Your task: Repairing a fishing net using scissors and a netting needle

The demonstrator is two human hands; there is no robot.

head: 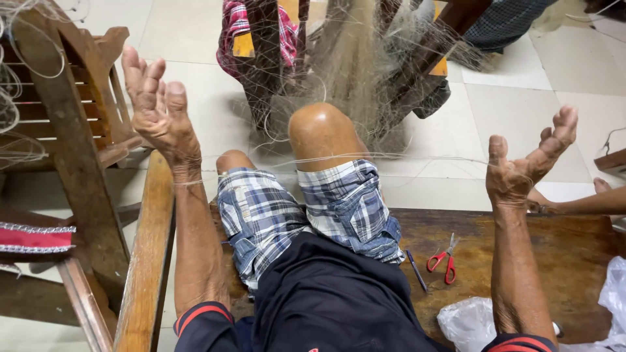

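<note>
Both hands raised, fingers spread: left hand (156,107) and right hand (527,164) stretch a thin line (404,156) of the fishing net (365,58) across the knees, while red scissors (445,259) and a pen (416,269) lie on the wooden bench (574,254), white plastic bag (469,319) at its near edge.

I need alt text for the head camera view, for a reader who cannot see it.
A seated person raises the left hand and right hand, both open, stretching a thin line of fishing net across a bent knee. Red scissors lie on the wooden bench beside them.
</note>
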